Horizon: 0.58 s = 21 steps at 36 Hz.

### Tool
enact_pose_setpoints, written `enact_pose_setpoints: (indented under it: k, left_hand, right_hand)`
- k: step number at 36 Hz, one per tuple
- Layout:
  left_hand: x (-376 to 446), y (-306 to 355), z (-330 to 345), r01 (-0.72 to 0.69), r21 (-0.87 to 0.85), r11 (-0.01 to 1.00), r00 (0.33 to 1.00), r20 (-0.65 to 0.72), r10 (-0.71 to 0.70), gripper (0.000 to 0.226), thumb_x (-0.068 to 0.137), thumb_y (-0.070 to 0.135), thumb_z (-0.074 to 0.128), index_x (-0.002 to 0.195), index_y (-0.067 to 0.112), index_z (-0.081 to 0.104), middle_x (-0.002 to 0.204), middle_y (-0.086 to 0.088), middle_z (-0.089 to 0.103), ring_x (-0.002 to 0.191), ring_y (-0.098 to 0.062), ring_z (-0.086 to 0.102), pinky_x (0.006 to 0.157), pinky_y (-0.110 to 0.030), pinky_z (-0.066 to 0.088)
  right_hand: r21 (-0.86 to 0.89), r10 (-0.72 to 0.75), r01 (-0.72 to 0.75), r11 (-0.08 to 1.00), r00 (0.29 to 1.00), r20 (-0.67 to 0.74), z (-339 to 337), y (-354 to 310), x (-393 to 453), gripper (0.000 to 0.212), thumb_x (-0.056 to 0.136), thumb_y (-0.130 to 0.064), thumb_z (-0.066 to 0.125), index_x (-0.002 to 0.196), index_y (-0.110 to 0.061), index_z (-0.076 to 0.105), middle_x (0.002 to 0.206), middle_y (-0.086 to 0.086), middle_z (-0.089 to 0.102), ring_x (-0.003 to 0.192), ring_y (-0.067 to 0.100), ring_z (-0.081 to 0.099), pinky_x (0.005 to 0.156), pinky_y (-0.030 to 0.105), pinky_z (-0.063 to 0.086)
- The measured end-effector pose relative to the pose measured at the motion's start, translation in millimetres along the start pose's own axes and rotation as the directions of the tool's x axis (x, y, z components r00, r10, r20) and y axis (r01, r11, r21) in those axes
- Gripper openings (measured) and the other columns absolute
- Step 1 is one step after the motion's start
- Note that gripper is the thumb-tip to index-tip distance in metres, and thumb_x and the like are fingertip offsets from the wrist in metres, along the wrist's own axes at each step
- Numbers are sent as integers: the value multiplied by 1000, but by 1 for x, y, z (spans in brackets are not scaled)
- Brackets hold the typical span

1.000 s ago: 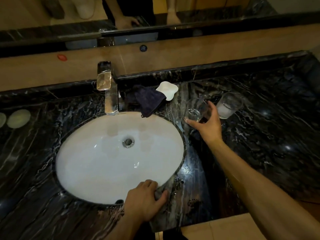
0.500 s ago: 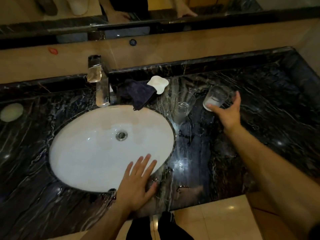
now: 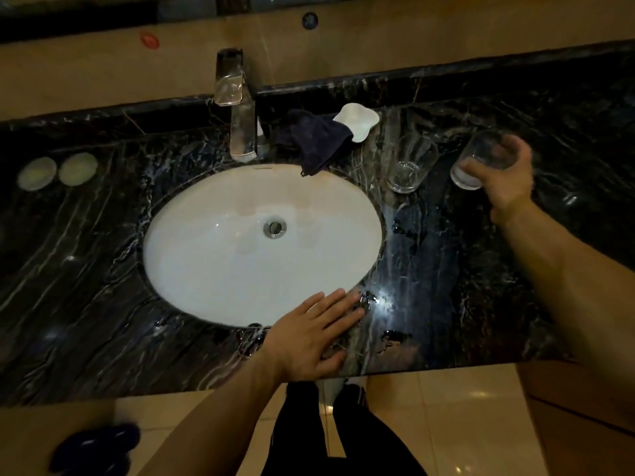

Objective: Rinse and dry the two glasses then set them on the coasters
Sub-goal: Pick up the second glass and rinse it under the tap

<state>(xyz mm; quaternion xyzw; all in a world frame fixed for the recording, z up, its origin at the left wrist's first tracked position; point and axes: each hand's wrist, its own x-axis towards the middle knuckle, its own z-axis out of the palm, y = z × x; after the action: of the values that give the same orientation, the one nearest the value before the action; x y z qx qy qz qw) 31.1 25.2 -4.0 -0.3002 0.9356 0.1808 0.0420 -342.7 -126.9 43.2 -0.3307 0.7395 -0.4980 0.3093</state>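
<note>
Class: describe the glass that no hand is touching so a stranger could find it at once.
Start at the white sink; look right along the dark counter. The free glass stands upright and clear, nearer the basin; the other glass is in the right hand's grip.

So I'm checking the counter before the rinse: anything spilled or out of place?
Water is splashed on the countertop at the sink's front right rim, near the left hand. The dark cloth hangs crumpled over the sink's back edge.

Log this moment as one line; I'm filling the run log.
stage: pick up | right hand: grip around far-right glass | left hand: flat on counter edge | second glass: standing free | coasters: bare
</note>
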Motion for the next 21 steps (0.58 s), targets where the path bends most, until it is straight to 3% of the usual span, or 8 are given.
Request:
enact_pose_setpoints:
  k: [2,8,11,13,18,21]
  left_hand:
    - [0,0,0,11,17,1000,1000,7,-11,76,93,51,45,156,28,9,164,3,2,151,-16,-2,120,-44,14]
    - [1,1,1,24,31,999,1000,10,-25,78,92,53,45,155,31,6,164,6,-2,151,-18,-1,121,-45,11]
    - [1,1,0,26,25,999,1000,2,-26,78,91,54,45,155,32,7,164,7,-2,151,-19,0,121,-45,12]
    - [1,2,0,23,1,1000,1000,6,-23,78,91,53,45,155,32,8,164,7,-2,151,-20,0,121,-44,12]
    - [0,-4,-8,2,-60,998,998,61,2,74,92,55,39,154,36,4,163,10,-9,150,-20,-6,121,-40,5]
    - [2,-13,-28,-50,-84,995,993,98,58,68,89,52,43,152,35,20,164,6,8,148,-24,15,115,-42,22]
  right_hand:
    - [14,-29,29,999,999,-15,-2,0,-18,71,79,-11,80,139,-9,41,124,3,49,111,13,50,81,4,43]
    - [28,-62,60,998,997,41,-8,-9,-88,71,73,-8,83,133,-12,46,119,4,52,94,-5,53,80,4,43]
    - [12,-43,42,999,992,117,-5,-16,-125,74,69,-5,84,132,-15,47,120,3,52,94,-4,52,76,0,41]
    - [-5,-13,14,1000,981,191,1,-18,-148,75,68,-5,85,132,-18,48,121,2,53,98,4,54,79,4,43]
    - [-115,47,-10,993,944,327,35,-13,-186,77,61,-13,91,126,-31,52,130,3,54,119,18,53,100,33,45]
    - [-150,84,-28,988,919,385,64,-15,-196,79,62,-14,90,129,-29,50,133,1,55,122,18,52,101,35,45]
